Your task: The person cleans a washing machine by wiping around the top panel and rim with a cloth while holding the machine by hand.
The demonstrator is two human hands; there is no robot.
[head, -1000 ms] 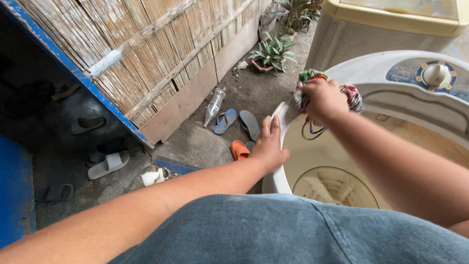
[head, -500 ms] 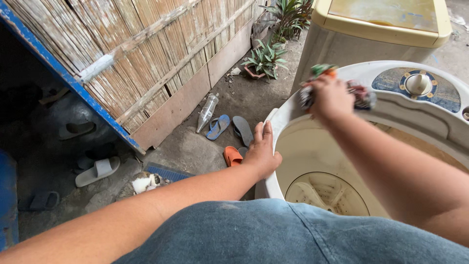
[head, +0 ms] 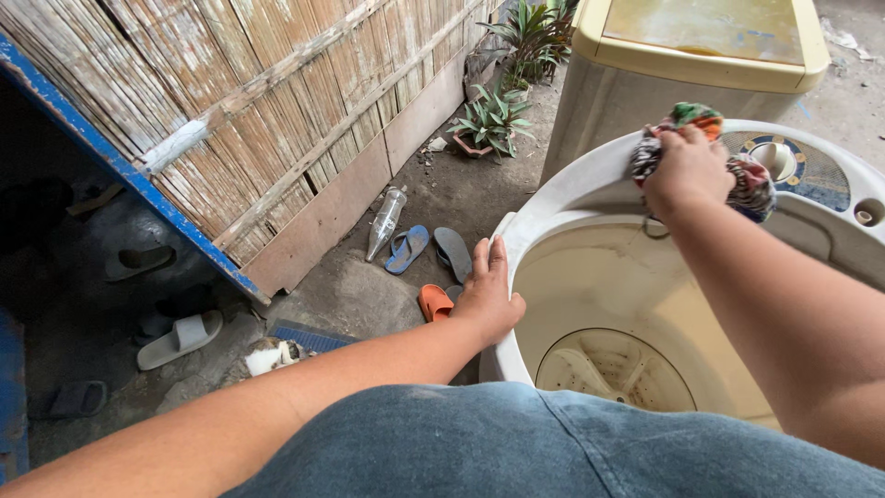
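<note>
Glossy plastic washer tub, patterned cloth, probably cotton.

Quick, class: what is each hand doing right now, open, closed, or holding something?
Left hand: open, flat on the washing machine rim.
Right hand: closed on a patterned cloth.

The right hand covers most of a patterned cloth. The washer runs off the right edge, its near rim hidden behind denim. Sandals at far left sit in shadow, indistinct.
</note>
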